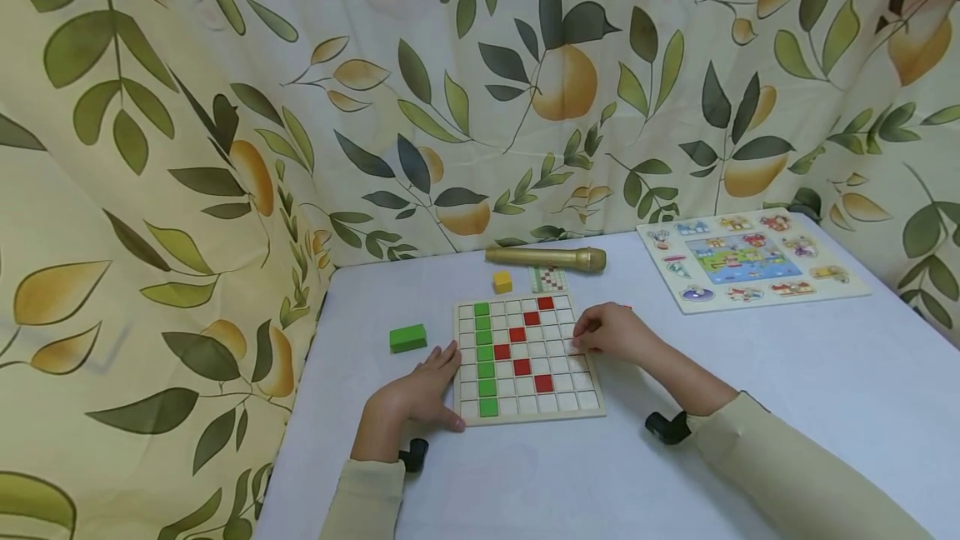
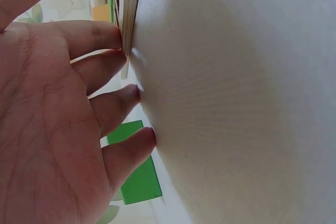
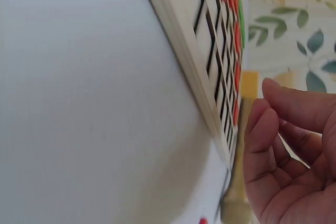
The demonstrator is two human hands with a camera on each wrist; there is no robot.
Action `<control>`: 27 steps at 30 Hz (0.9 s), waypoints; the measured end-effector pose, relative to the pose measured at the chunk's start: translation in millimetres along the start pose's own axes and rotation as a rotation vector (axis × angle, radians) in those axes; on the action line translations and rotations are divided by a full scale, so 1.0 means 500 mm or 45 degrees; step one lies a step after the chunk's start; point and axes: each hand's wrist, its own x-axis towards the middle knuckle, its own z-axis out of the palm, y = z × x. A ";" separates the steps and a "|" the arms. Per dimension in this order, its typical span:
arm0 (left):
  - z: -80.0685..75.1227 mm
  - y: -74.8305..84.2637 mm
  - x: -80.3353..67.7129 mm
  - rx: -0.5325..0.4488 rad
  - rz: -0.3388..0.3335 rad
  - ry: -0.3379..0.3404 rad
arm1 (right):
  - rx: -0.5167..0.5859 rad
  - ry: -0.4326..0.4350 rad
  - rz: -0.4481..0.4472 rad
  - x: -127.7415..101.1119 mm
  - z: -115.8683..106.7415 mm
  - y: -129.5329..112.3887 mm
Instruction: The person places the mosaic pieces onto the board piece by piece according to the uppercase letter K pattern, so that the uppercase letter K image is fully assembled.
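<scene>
A square wooden grid board (image 1: pixel 525 421) lies on the table, with white cells, a column of green squares (image 1: pixel 486 352) and several red squares (image 1: pixel 517 334) in slanting lines. Along its left edge, my left hand (image 1: pixel 423 390) rests with fingers spread, fingertips at the board's side in the left wrist view. My right hand (image 1: pixel 611 332) hovers over the board's right edge. Its fingers are curled, thumb and index tips close together, with nothing visible between them in the right wrist view. A bit of red (image 1: pixel 628 307) peeks out behind this hand, mostly hidden.
A green block (image 1: pixel 407 338) lies left of the board. Behind it are a yellow cube (image 1: pixel 502 282), a small pattern card (image 1: pixel 549 279) and a gold microphone-shaped object (image 1: pixel 543 257). A picture puzzle board (image 1: pixel 750 298) lies at the back right. Patterned curtains (image 1: pixel 420 157) border the table.
</scene>
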 end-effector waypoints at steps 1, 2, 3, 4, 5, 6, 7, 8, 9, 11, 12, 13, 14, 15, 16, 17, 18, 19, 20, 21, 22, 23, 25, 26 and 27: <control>0.000 0.000 0.000 0.001 0.003 0.001 | -0.003 0.011 0.004 0.002 -0.008 0.005; 0.000 -0.001 0.000 0.002 0.003 0.001 | -0.003 0.016 0.008 0.003 -0.016 0.010; 0.000 -0.001 0.001 0.000 0.004 0.002 | -0.011 0.019 0.002 0.005 -0.024 0.015; 0.000 -0.001 0.001 -0.001 0.005 0.002 | -0.016 0.023 0.007 0.006 -0.031 0.021; 0.000 -0.002 0.001 -0.001 0.002 0.002 | -0.021 0.029 0.014 0.008 -0.037 0.027; 0.000 -0.002 0.002 -0.001 -0.001 0.001 | -0.025 0.037 0.020 0.010 -0.042 0.033; 0.001 -0.003 0.002 -0.001 -0.003 0.001 | -0.029 0.043 0.026 0.012 -0.048 0.040; 0.001 -0.003 0.002 -0.001 -0.005 0.002 | -0.035 0.051 0.030 0.013 -0.052 0.046; 0.001 -0.003 0.002 -0.003 -0.006 0.004 | -0.040 0.057 0.036 0.015 -0.057 0.052; 0.002 -0.005 0.002 -0.002 -0.012 0.001 | -0.045 0.071 0.053 0.018 -0.065 0.064; 0.002 -0.005 0.002 -0.004 -0.012 0.001 | -0.045 0.075 0.064 0.019 -0.069 0.069; 0.002 -0.006 0.002 -0.005 -0.012 0.001 | -0.046 0.078 0.078 0.021 -0.073 0.075; 0.002 -0.006 0.002 -0.007 -0.014 0.001 | -0.047 0.080 0.092 0.023 -0.077 0.080; 0.003 -0.007 0.002 -0.007 -0.014 0.000 | -0.047 0.079 0.097 0.024 -0.081 0.085; 0.003 -0.007 0.002 -0.005 -0.015 0.000 | -0.045 0.081 0.109 0.025 -0.086 0.090; 0.003 -0.007 0.002 -0.005 -0.017 -0.001 | -0.045 0.086 0.117 0.027 -0.090 0.095; 0.003 -0.007 0.002 -0.004 -0.016 0.000 | -0.041 0.091 0.131 0.027 -0.095 0.098; 0.003 -0.007 0.002 -0.004 -0.016 0.000 | -0.040 0.094 0.134 0.027 -0.099 0.102; 0.003 -0.008 0.002 -0.004 -0.016 0.002 | -0.039 0.100 0.138 0.028 -0.104 0.105; 0.004 -0.008 0.003 -0.003 -0.016 0.003 | -0.037 0.105 0.142 0.028 -0.108 0.107; 0.003 -0.008 0.003 -0.004 -0.015 0.004 | -0.031 0.114 0.156 0.029 -0.111 0.110; 0.003 -0.008 0.002 -0.007 -0.012 0.004 | -0.027 0.120 0.163 0.029 -0.115 0.112; 0.003 -0.008 0.002 -0.010 -0.009 0.005 | -0.027 0.131 0.171 0.031 -0.120 0.117; 0.002 -0.007 0.002 -0.011 -0.011 0.006 | -0.029 0.138 0.174 0.033 -0.122 0.119; 0.001 -0.006 0.001 -0.011 -0.011 0.007 | -0.032 0.142 0.176 0.034 -0.124 0.122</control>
